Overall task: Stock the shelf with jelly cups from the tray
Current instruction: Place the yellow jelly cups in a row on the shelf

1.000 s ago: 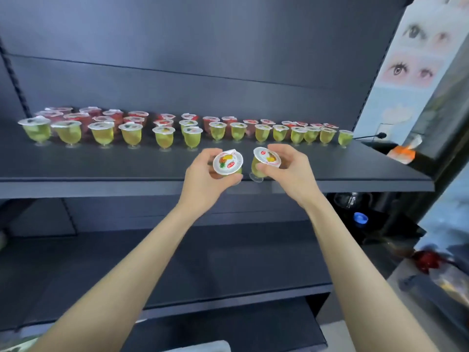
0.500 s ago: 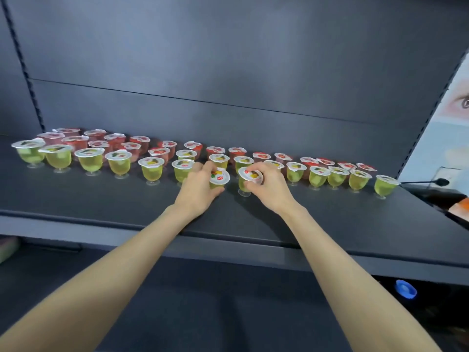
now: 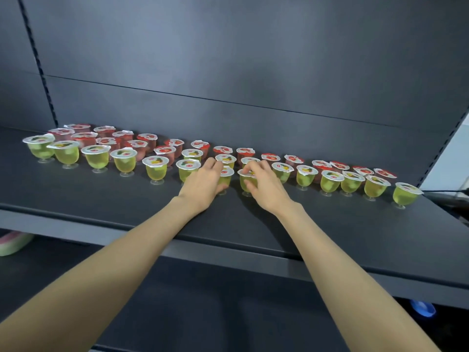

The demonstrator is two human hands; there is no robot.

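Left hand [image 3: 203,185]: reaching past the shelf [image 3: 114,199] front edge on an outstretched forearm, wrapping curled fingers round the left green cup [image 3: 226,177].
Right hand [image 3: 264,189]: reaching alongside, near the left but apart, gripping the right green cup [image 3: 245,182] with fingertips over its lid.
Held cups: standing upright mid-shelf, side by side, roughly in line with the front green row [image 3: 155,168].
Red row [image 3: 270,158]: lining the shelf's back.

Cups [image 3: 155,169] stand in rows on the shelf [image 3: 101,201], running from 9 to 3 o'clock. Mid-row at the front, the left hand [image 3: 203,185] holds the left cup [image 3: 226,177]. At its 3 o'clock, the right hand [image 3: 266,188] holds the right cup [image 3: 244,182].
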